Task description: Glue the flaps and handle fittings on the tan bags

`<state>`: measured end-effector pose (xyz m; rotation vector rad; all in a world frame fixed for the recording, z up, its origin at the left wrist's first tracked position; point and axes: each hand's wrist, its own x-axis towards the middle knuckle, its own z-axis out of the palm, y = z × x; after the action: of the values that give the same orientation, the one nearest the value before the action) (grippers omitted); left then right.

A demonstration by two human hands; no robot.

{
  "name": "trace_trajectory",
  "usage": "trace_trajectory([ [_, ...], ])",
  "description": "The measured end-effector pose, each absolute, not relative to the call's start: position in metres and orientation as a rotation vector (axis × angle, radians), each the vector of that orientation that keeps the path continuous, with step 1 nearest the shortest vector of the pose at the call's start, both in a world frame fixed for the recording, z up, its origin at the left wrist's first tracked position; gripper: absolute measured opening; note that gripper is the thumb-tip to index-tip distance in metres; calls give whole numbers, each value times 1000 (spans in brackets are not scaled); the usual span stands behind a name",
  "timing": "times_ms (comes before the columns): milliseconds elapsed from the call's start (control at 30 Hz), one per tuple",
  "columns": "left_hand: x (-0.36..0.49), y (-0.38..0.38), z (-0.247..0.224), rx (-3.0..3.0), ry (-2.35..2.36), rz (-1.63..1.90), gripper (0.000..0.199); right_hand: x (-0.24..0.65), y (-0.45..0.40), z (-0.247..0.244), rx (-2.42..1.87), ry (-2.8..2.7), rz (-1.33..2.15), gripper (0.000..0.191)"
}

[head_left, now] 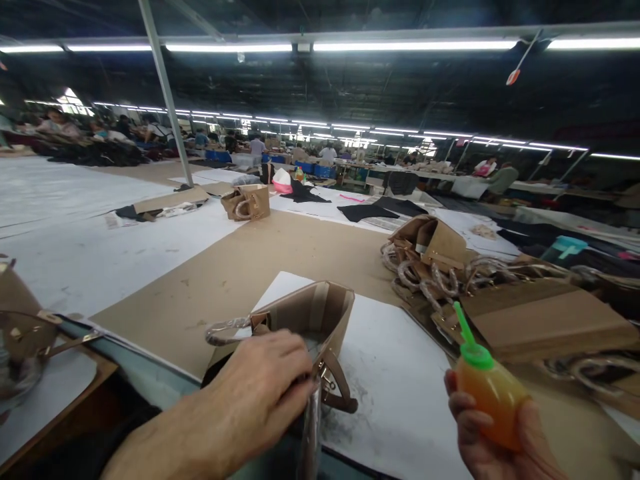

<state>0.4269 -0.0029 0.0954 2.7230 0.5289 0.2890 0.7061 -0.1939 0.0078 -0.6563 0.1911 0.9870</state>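
Note:
A tan handbag (336,313) stands open at the table's front edge on a white sheet (395,373), with plastic-wrapped handles. My left hand (265,387) lies over the bag's near side, its fingers curled down at the rim; what they grip is hidden behind the hand. In my right hand (480,427) is a squeeze bottle (493,400) of orange liquid with a green cap and a green nozzle pointing up. The bottle is held to the right of the bag, apart from it.
Several tan bags (430,260) with wrapped handles are piled at right, beside a teal container (565,250). Another bag (247,202) stands farther back, and one (20,320) is at far left. Black pieces (367,211) lie behind. People work in the distance.

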Motion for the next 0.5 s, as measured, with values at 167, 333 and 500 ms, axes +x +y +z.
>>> trace_trajectory([
  [167,477,15,95,2799,800,110,19,686,-176,18,-630,192,1061,87],
  [333,474,34,92,2752,592,-1,21,669,-171,32,-650,181,1115,76],
  [500,450,41,113,2889,304,-82,21,667,-161,55,-707,133,1211,70],
])
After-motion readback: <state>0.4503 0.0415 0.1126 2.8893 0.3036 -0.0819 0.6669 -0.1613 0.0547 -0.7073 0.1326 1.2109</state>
